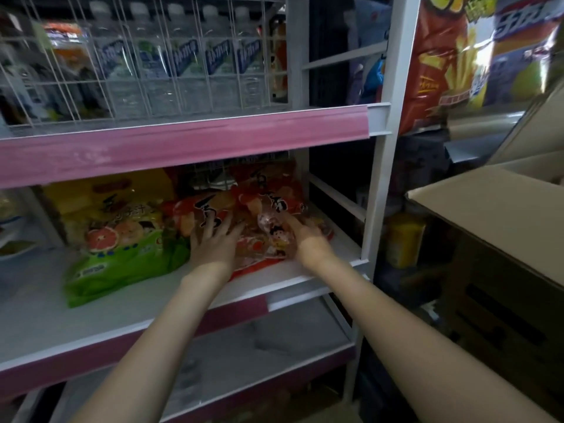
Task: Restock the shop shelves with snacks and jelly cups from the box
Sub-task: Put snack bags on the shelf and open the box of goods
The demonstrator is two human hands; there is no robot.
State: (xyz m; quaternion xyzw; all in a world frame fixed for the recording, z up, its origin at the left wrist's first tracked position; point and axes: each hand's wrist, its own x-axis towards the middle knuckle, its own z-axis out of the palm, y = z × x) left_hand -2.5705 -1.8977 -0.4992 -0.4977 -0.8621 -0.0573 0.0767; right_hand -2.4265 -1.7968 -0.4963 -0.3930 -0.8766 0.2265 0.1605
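Both hands are on the red jelly bag (262,239) lying flat at the right end of the middle shelf (122,309). On the left hand (213,242) the grip is loose, fingers spread and fairly straight, pressing down on the bag's left part. The right hand (305,239) rests on the bag's right part with fingers reaching forward over the film; whether they curl round an edge I cannot tell, since the bag hides the tips.

More red bags (268,190) stand or lean behind it, and a green jelly bag (122,257) lies just beside it on the left, with a yellow bag (103,196) behind that. The cardboard box (503,239) stands to the right, past the shelf post (378,178).

Judging by the look, the bag is soft, glossy film stuffed with loose cups: lumpy, fairly heavy for its size, and inclined to slide and sag. It probably handles best held by both ends or pushed flat with open palms, not pinched at a corner, where the film might slip or tear.
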